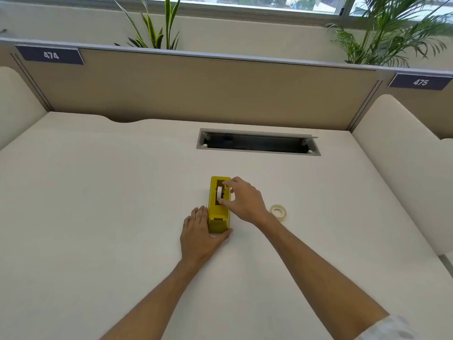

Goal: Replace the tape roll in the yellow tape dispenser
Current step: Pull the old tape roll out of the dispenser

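While it sits near the middle of the pale desk (98,192), the yellow tape dispenser (219,204) lies lengthwise away from the person, a narrow box-shaped block with a rectangular opening cut in its top and a small slot at its near end. Inside the opening a white roll (219,193) stands on edge, only partly visible. The left hand (199,235) holds the near end of the dispenser, its fingers lying straight along the left side and the thumb wrapped across the front corner. The right hand (242,200) reaches over from the right with fingers and thumb curled at the opening, pinching at the roll inside, though how firmly they grip it cannot be told. A second roll of clear tape (278,212) lies flat on the desk just right of the right wrist, apart from the dispenser. Farther back an open cable tray (257,144) is set into the desk, and a tan divider (196,87) carries number plates reading 474 and 475, with green plants (157,28) behind it
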### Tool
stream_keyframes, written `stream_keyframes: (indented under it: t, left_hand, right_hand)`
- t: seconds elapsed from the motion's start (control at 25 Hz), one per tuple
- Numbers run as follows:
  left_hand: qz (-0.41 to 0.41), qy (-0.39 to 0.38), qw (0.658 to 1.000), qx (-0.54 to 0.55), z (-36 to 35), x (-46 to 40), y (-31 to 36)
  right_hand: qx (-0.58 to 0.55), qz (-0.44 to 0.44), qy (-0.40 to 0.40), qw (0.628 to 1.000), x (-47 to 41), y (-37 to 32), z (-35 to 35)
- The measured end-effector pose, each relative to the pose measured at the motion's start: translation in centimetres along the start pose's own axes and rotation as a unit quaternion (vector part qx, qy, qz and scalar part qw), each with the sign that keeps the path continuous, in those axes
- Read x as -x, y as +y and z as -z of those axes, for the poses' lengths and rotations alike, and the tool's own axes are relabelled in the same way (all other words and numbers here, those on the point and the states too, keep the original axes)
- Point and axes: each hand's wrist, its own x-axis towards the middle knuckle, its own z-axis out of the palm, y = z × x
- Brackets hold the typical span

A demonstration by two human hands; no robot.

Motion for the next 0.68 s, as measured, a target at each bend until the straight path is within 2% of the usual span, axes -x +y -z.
stream_keyframes:
  t: [0.2,0.32,0.68]
  left_hand:
    - [-0.007,0.006,1.0,-0.008,0.0,-0.2,-0.3]
    - [-0.016,0.012,1.0,-0.016,-0.1,-0.1,-0.3]
    - [-0.006,0.002,1.0,-0.011,-0.2,-0.2,-0.5]
  right_hand:
    - [0.068,0.002,-0.035,0.997,-1.1,-0.4,-0.1]
    - [0.071,0.003,-0.044,0.996,-1.2,-0.2,-0.3]
    - [0.072,0.002,-0.004,0.997,-1.4,-0.2,-0.2]
